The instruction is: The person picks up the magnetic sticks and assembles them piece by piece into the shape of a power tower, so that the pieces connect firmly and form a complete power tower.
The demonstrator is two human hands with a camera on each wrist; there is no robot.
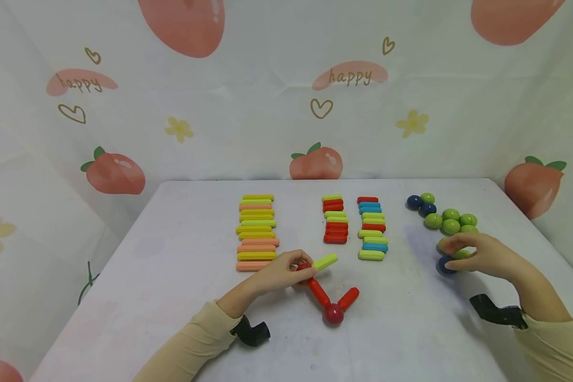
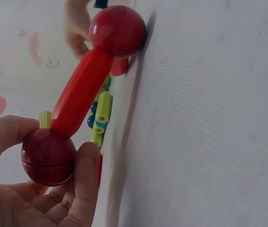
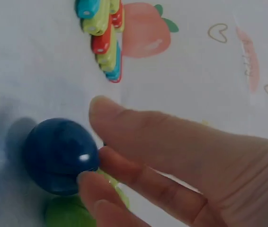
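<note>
While the left hand [image 1: 278,273] pinches a red ball [image 2: 49,158] above the table [image 1: 172,297], red stick [image 1: 319,293] and light-green stick [image 1: 326,261] meeting at it, the right hand [image 1: 489,257], gripping nothing, spreads its fingers at a dark blue ball [image 3: 58,153] beside green balls [image 1: 451,227], contact unclear.

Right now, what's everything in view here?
Backdrop: one, white, peach prints, behind
Table: one, white, in front
Longer sticks: about twelve, yellow, orange, light green, left column
Shorter sticks: about eighteen, red, blue, light green, two right columns
Green balls: at least eight, light green, table's right
Navy balls: three, dark blue, beside those
Red balls: two, red, front centre
Joining sticks: three, red/light green, at red balls
Wrist pieces: two, black, at cuffs
Sleeves: two, beige, forearms
Left hand: one, holding farther red ball
Right hand: one, at nearest navy ball
</note>
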